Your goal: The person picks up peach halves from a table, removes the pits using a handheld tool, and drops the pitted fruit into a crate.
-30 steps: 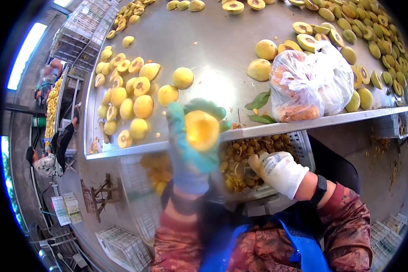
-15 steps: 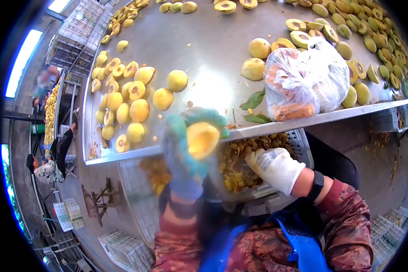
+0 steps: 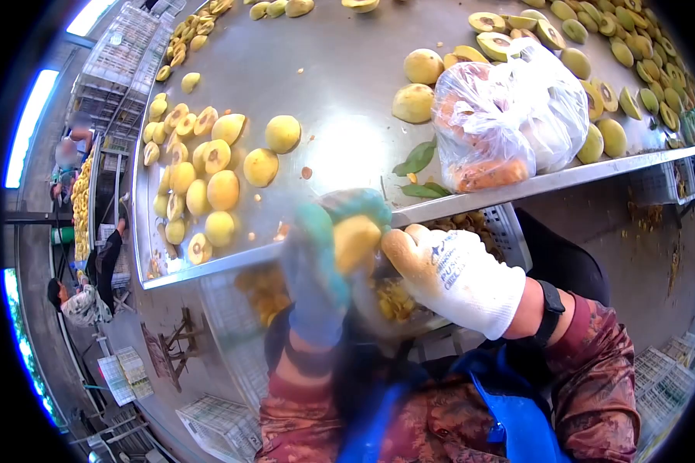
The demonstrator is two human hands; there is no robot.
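Observation:
In the head view, my left hand (image 3: 314,266), in a green and blue glove, is wrapped round a yellow peach half (image 3: 355,244) just off the table's front edge. Motion smears this hand. My right hand (image 3: 467,279), in a white glove with a stained thumb and fingertips, has its fingers curled together beside the peach half. Whatever those fingers hold, if anything, is hidden. Below both hands, a crate (image 3: 515,238) contains pits and yellow scraps (image 3: 394,301).
The metal table (image 3: 301,100) carries peaches and halves (image 3: 222,190) on the left and a large pile (image 3: 633,46) at the back right. A plastic bag (image 3: 486,127) and green leaves (image 3: 417,158) lie near the front edge. Crates (image 3: 220,424) stand on the floor; people work far left.
My right hand has risen from over the crate and moved left to the peach half. The peach half has turned in my left hand, so its hollow no longer faces me.

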